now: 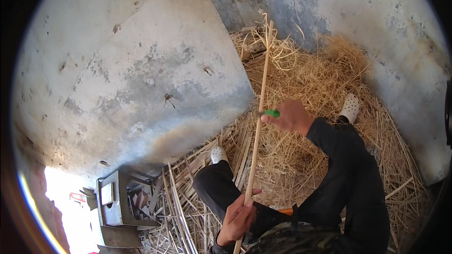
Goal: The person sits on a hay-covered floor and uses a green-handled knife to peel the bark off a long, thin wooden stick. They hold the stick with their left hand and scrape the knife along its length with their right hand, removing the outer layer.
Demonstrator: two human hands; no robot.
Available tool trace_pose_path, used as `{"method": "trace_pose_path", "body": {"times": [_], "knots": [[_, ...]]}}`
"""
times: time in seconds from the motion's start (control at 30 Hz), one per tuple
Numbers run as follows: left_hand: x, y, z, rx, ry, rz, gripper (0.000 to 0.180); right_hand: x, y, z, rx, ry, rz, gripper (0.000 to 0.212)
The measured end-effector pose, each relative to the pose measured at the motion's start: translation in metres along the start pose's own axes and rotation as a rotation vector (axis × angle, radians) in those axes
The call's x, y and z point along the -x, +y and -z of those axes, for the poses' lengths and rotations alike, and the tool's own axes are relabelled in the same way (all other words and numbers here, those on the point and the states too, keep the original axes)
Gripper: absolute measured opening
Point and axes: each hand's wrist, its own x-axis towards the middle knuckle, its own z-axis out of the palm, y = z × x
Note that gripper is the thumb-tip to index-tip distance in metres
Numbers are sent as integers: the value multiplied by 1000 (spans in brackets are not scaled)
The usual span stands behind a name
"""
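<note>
A long, pale wooden stick point(263, 87) slants up and away from my lap, with thin curled shavings point(282, 54) hanging around its far end. My left hand point(239, 218) is closed around its near part, low over my lap. Farther along, my right hand point(291, 116) grips a small green-handled blade point(271, 113). The dark end of that tool lies against the stick about midway; its exact shape is too small and blurred to tell.
Dry straw-like shavings point(301, 169) cover the floor between my white clogs point(350, 108). Split strips point(181, 211) lie at the left. A worn grey slab point(155, 84) stands on the left, a stained wall point(358, 9) behind. A dark wooden stool-like frame point(123, 202) sits lower left.
</note>
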Motion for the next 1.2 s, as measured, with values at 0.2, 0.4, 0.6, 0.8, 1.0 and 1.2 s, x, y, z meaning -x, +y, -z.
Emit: {"method": "trace_pose_path", "body": {"times": [0.2, 0.4, 0.6, 0.8, 1.0, 1.2], "knots": [[3, 0, -10, -26, -30, 15, 40, -19, 45, 26, 139, 98, -84, 76], [5, -7, -1, 21, -28, 5, 41, 0, -1, 9, -41, 110, 70, 80], [13, -12, -12, 25, -115, 55, 43, -38, 99, 44, 145, 216, -305, 76], [6, -11, -18, 16, -174, 124, 44, -27, 144, 60, 198, 259, -470, 76], [-6, -17, 3, 404, -77, 46, 42, 12, 26, 34, -38, 72, -70, 76], [-5, -13, 0, 390, -123, -1, 40, 51, -42, 10, 1, 147, 216, 75]]}}
